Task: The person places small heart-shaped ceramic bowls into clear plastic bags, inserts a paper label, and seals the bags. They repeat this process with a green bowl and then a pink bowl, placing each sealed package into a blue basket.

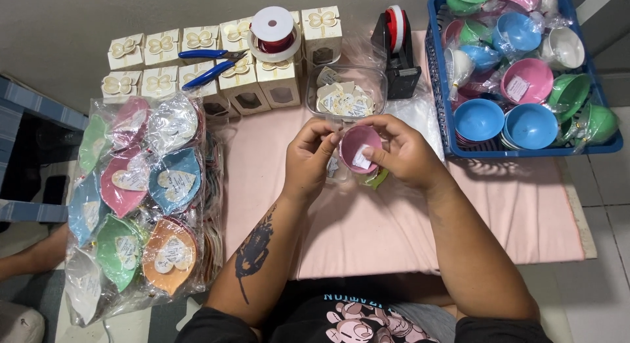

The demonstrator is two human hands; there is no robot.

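Here, at nine o'clock, a heap of wrapped leaf-shaped dishes (141,192) in pink, blue, green and orange lies in clear plastic on the floor beside the low table (525,218). Toward eleven o'clock stand rows of small cream gift boxes (197,61); blue-handled pliers (210,64) lie across them, and a ribbon spool (273,33) sits on top at twelve. Just past it, a clear tub (344,93) holds paper tags.

At the centre, the left hand (308,160) is curled, its thumb and fingertips pinching at the rim of a small pink bowl (359,146). The right hand (403,152) cups the bowl from the other side, fingers wrapped around it; a white slip seems to sit inside, though it is partly hidden.

At one o'clock stands a black tape dispenser (397,51). At two o'clock, a blue basket (453,129) is full of pink, blue, green and white bowls.
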